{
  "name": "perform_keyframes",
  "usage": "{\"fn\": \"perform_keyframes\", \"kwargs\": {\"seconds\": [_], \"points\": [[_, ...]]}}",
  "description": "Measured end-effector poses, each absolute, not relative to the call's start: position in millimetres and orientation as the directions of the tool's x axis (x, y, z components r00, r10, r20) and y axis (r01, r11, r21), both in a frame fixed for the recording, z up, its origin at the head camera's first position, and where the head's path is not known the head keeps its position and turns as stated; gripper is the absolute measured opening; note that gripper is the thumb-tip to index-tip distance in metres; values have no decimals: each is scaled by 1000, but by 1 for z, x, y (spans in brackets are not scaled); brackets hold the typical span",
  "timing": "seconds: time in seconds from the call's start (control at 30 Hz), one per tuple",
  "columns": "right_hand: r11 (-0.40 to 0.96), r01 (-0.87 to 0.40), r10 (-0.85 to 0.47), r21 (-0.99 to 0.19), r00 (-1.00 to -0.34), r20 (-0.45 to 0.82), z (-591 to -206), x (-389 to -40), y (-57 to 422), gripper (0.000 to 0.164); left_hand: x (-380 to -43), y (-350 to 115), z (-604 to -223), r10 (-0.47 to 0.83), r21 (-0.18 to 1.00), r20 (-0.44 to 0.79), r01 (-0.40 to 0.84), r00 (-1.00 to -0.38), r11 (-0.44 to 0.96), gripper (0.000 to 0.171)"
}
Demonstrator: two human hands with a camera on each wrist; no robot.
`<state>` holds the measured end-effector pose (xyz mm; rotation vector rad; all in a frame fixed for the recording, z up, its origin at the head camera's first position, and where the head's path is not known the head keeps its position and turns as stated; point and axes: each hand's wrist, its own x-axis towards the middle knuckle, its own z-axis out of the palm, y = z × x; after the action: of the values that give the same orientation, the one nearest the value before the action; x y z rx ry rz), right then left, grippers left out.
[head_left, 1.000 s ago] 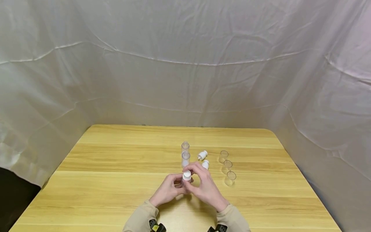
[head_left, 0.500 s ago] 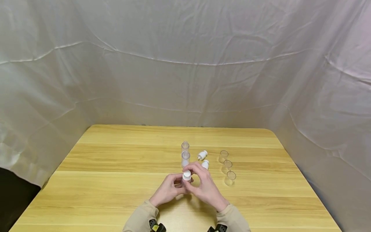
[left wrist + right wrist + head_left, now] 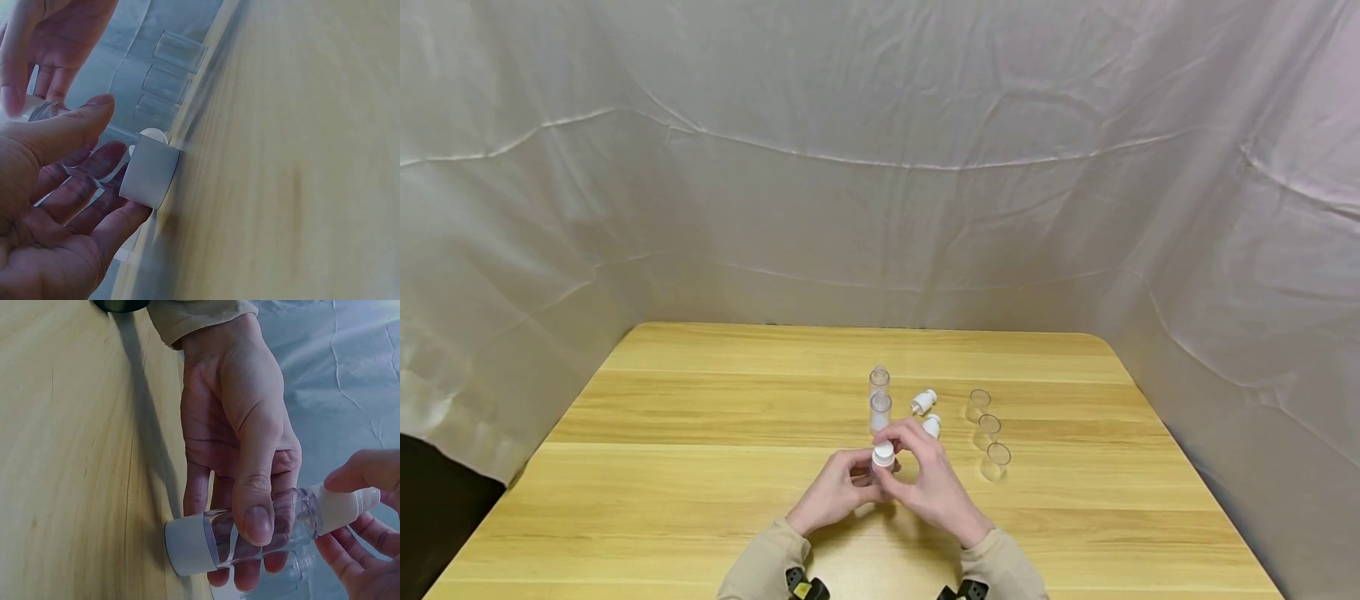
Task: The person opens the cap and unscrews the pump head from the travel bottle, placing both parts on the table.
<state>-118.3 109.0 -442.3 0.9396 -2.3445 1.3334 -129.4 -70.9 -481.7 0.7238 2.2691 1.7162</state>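
Between my hands a clear bottle with a white base (image 3: 189, 547) stands upright, its base at the table. My left hand (image 3: 835, 489) grips the clear body, thumb on one side and fingers on the other. At the top, my right hand (image 3: 928, 479) pinches the white pump top (image 3: 337, 509) between thumb and fingers, seated on the bottle's neck. Just beyond stand two similar clear bottles (image 3: 880, 414) without tops. Two loose white pump tops (image 3: 924, 402) lie on their sides to the right of these, the nearer one partly hidden by my right hand.
Three clear cylindrical caps (image 3: 996, 462) stand in a row to the right, rims up. Everything is on a wooden table (image 3: 662, 467). Pale grey cloth (image 3: 880, 217) hangs behind the table and on both sides.
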Motion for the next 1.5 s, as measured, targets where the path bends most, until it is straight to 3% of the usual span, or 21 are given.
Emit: {"fn": "perform_keyframes", "kwargs": {"seconds": [0.4, 1.2, 1.5], "points": [[369, -659, -382, -656, -751, 539, -442, -119, 109, 38, -130, -70, -482, 508, 959, 117, 231, -853, 166, 43], [371, -667, -422, -646, -741, 523, -441, -118, 109, 45, -130, -72, -484, 507, 950, 145, 262, -850, 168, 35], [388, -653, -421, -650, -753, 505, -437, -117, 110, 44, -131, -71, -485, 506, 955, 125, 243, -853, 173, 40]]}}
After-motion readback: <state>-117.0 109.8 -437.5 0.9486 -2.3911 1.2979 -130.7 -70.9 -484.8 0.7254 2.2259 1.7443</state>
